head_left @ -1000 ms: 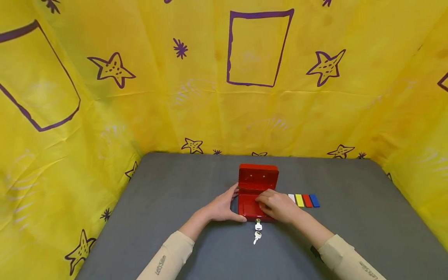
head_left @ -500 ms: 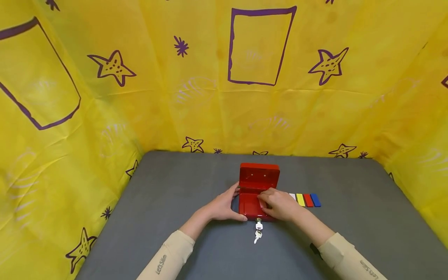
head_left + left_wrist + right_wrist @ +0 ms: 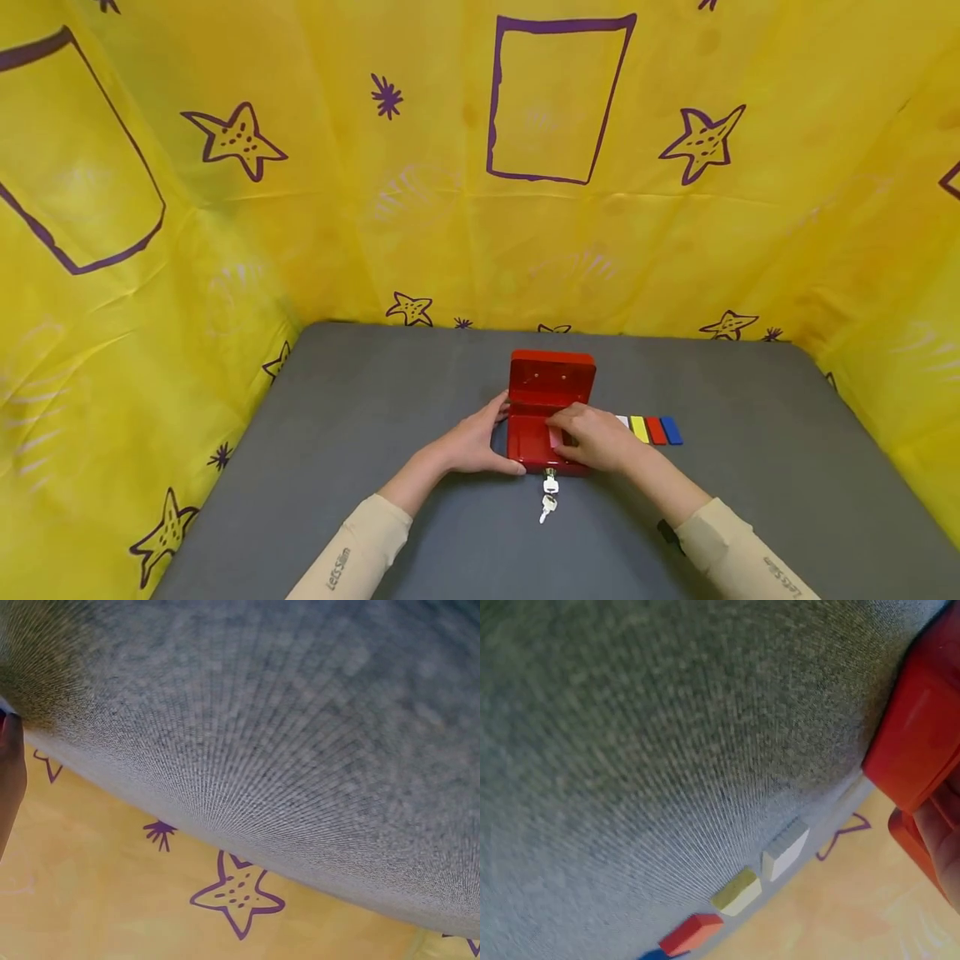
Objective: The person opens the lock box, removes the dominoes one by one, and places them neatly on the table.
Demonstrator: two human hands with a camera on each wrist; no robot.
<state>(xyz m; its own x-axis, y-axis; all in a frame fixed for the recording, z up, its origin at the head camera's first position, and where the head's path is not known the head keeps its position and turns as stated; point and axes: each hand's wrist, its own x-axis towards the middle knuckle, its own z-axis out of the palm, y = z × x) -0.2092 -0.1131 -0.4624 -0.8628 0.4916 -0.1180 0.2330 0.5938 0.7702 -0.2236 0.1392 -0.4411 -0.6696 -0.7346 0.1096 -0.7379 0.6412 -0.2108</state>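
Observation:
A small red cash box (image 3: 527, 435) stands on the grey table with its lid (image 3: 551, 367) raised. From the box's front lock hang two keys (image 3: 550, 493). My left hand (image 3: 474, 443) holds the box's left side, thumb at the front corner and fingers toward the back. Inside the box, at its right part, my right hand (image 3: 597, 438) pinches a thin pink block (image 3: 556, 437), partly hidden by the fingers. The right wrist view catches the box's red side (image 3: 911, 739) and a bit of the right hand. Only a finger (image 3: 10, 761) of the left hand appears in the left wrist view.
Right of the box lie a white block (image 3: 622, 422), a yellow block (image 3: 639, 429), a red block (image 3: 656, 430) and a blue block (image 3: 672, 431) in a row. Yellow cloth (image 3: 375, 250) with purple drawings hangs behind and beside the grey table (image 3: 375, 375).
The right hand stays inside the box; its fingers have shifted slightly and the pink block shows more between them. The left hand keeps its place on the box.

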